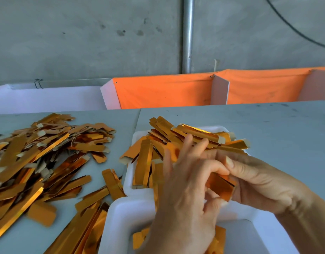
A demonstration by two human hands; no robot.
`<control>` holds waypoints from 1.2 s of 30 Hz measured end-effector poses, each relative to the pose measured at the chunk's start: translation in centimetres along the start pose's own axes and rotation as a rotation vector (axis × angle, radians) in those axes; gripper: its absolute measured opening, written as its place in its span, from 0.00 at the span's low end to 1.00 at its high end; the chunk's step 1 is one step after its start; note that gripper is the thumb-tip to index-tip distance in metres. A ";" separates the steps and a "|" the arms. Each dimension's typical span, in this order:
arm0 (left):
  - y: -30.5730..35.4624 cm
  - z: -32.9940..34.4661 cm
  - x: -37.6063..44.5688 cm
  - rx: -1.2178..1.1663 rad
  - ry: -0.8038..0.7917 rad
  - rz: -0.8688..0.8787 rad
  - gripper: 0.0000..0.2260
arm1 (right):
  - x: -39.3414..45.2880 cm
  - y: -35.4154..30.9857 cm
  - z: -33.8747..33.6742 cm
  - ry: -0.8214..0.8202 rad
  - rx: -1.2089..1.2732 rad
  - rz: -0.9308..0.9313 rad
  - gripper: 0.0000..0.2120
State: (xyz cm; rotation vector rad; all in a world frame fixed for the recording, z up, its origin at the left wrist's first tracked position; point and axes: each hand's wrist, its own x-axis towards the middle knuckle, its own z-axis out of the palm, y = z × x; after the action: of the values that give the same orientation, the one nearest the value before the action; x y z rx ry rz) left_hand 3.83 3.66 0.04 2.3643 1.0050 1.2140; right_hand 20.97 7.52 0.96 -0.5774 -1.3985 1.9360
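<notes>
Coming up from 6 o'clock, the left hand [187, 189] shows its back to the camera. Its forefinger curls down onto the near edge of a small gold card [221, 185] and its thumb lies under it, while the other fingers [187, 143] fan apart toward 12 o'clock. The right hand [258, 180] enters from 4 o'clock, palm turned inward, its thumb lying across the top and its curled fingers closed behind the card's right end. The card sits between both hands, tilted, above a white tray [128, 182]. A pile of gold strips [176, 140] fills that tray at 12 o'clock from the hands. A larger heap [39, 153] is spread over the grey table [268, 125] at 9 o'clock.
</notes>
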 end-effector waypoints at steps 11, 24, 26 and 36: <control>-0.6 -0.7 0.3 -0.595 0.349 -0.468 0.23 | 1.2 0.3 1.6 0.346 -0.225 -0.022 0.30; -1.4 -1.3 -0.1 -0.432 0.060 -0.508 0.13 | 0.7 -0.6 2.3 0.607 -0.642 -0.196 0.14; -1.1 -1.1 -0.1 -0.368 -0.007 -0.479 0.13 | 0.7 -0.7 2.2 0.586 -0.609 -0.191 0.10; -1.3 -0.7 -0.2 0.199 0.009 -0.258 0.29 | 0.1 -1.4 1.6 0.515 -0.250 -0.089 0.07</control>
State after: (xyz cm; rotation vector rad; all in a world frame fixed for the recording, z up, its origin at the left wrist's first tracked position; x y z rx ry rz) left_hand 2.61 4.38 -0.36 2.2809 1.4422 1.0719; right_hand 20.13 6.80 2.79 -1.0282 -1.3020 1.4117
